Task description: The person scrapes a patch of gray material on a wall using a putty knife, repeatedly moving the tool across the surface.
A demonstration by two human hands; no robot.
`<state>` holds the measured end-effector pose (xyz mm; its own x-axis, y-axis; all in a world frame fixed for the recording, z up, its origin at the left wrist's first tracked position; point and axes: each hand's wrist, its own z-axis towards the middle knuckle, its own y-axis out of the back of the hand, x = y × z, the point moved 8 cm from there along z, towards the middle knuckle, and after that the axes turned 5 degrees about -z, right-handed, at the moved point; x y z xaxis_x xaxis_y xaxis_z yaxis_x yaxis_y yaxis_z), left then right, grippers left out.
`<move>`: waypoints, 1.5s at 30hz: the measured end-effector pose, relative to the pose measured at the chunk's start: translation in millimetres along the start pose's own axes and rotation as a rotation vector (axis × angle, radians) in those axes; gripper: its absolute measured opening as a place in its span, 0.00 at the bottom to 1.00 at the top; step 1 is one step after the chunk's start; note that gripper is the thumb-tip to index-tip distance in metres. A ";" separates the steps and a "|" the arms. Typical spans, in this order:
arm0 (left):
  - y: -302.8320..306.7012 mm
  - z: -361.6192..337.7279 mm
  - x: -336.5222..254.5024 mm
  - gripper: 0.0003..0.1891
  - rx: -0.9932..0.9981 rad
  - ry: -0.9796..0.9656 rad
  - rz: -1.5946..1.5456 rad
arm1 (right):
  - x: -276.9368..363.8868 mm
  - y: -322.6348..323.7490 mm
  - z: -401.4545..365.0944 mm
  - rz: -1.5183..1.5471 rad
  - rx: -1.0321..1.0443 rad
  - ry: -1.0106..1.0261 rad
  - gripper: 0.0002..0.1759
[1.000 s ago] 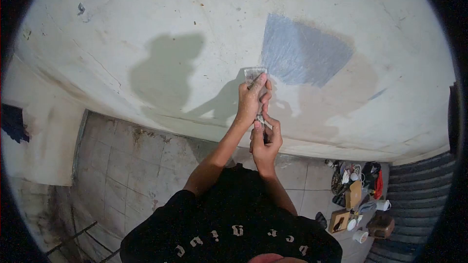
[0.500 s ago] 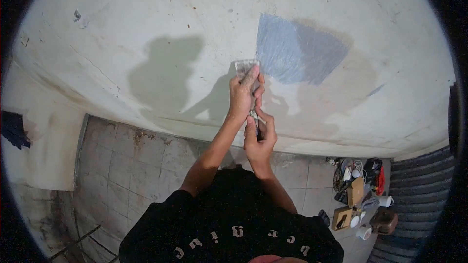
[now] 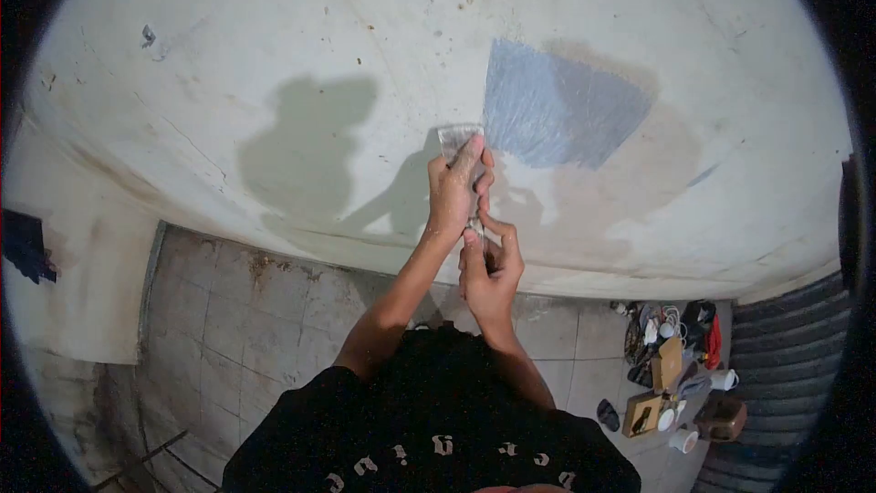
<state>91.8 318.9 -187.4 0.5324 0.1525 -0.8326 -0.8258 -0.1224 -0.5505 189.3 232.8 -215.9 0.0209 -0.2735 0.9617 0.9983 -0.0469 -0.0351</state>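
A flat scraper point(image 3: 455, 139) with a greyish blade lies against the pale wall point(image 3: 401, 46), just left of the lower edge of a blue-grey patch point(image 3: 538, 105). My left hand point(image 3: 454, 187) is closed on it, the thumb stretched up along the blade. Lower down, my right hand point(image 3: 490, 265) pinches the handle end, its fingers curled. Most of the handle is hidden by my fingers.
Grey floor tiles point(image 3: 255, 310) run along the wall's foot. On the right floor lie an open cardboard box point(image 3: 642, 414), white cups point(image 3: 683, 440), a brown container point(image 3: 721, 418), cables and a red cloth point(image 3: 714, 342). Ridged dark shutter point(image 3: 785, 365) stands far right.
The view has tilted slightly, so the wall and patch sit lower in it. Both hands keep their hold on the scraper, with my right hand slightly lower along the handle.
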 end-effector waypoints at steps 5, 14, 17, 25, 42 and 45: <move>-1.9 -2.0 0.3 0.21 0.002 0.059 0.011 | 0.2 2.0 -1.1 -0.009 -0.029 0.004 0.14; -13.4 -4.0 -22.8 0.22 0.000 0.011 0.027 | 24.3 -0.7 0.7 0.004 -0.037 0.001 0.13; -20.9 1.3 -37.3 0.22 0.020 -0.023 0.031 | 40.7 -4.4 10.7 0.021 -0.013 0.008 0.13; -20.1 -0.5 -35.4 0.20 0.023 -0.012 0.030 | 43.2 -1.8 7.0 0.065 -0.001 -0.138 0.13; -24.5 3.7 -46.1 0.22 0.018 -0.045 0.033 | 56.4 -3.5 14.5 0.022 -0.013 -0.073 0.14; -37.8 0.5 -62.0 0.22 0.040 -0.021 0.003 | 63.1 -4.7 15.1 0.020 -0.039 0.035 0.13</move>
<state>89.9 314.6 -115.0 0.5264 0.1733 -0.8324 -0.8343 -0.0834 -0.5449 186.7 230.4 -150.9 0.0381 -0.3085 0.9504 0.9947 -0.0787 -0.0655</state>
